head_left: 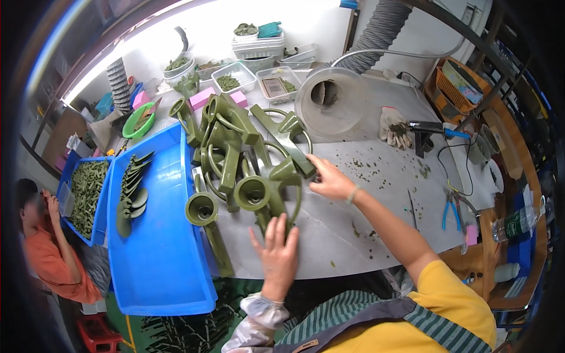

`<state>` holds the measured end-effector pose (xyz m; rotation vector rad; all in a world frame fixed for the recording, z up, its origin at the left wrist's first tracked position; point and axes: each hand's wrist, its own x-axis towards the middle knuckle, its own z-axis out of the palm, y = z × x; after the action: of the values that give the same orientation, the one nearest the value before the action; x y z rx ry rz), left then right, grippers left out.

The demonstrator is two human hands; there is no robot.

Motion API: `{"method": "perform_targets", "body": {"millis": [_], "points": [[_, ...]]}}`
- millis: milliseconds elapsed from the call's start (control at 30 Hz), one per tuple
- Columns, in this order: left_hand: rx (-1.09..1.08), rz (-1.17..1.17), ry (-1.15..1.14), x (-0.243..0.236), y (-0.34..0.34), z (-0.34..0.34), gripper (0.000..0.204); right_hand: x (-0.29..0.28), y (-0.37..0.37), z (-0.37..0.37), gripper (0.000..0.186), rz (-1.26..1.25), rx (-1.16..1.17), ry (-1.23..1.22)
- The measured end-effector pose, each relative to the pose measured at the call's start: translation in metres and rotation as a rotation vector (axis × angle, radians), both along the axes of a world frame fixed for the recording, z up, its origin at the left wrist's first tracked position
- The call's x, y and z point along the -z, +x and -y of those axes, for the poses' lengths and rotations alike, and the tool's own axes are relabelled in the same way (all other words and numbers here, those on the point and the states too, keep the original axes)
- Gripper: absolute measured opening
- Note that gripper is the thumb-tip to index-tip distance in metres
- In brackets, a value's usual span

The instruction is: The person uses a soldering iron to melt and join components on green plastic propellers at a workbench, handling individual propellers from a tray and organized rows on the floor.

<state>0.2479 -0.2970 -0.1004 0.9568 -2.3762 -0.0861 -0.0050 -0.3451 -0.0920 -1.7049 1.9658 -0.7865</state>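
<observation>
Olive-green moulded pieces (225, 144), with cup-shaped ends, long bars and curved handles, lie heaped in the middle of the table. My left hand (276, 253) is at the near side of the heap. Its fingers are spread, and the tips touch the nearest piece, below its round cup (254, 193). At the heap's right side is my right hand (332, 179). Its index finger and thumb are apart beside the end of a slanting green bar (297, 154); no firm hold shows. Another cupped piece (202, 209) lies at the left, its bar pointing toward me.
A blue tray (162, 247) holding flat green pieces (130, 188) stands left. Beyond it, a person in orange sits by a blue bin (88, 229). Behind are plastic tubs (235, 76) and a duct hood (329, 109). Glove (393, 126), heat gun (432, 128) and pliers (452, 212) lie right.
</observation>
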Motion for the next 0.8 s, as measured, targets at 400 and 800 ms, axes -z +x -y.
{"method": "perform_targets", "body": {"millis": [400, 800], "points": [[-0.101, 0.083, -0.144, -0.002, 0.004, -0.002, 0.026, -0.015, 0.000, 0.108, 0.052, 0.339, 0.149, -0.227], [-0.042, 0.073, -0.135, -0.004, 0.009, 0.005, 0.034, -0.080, 0.033, -0.033, 0.021, 1.668, -0.175, -0.239]]}}
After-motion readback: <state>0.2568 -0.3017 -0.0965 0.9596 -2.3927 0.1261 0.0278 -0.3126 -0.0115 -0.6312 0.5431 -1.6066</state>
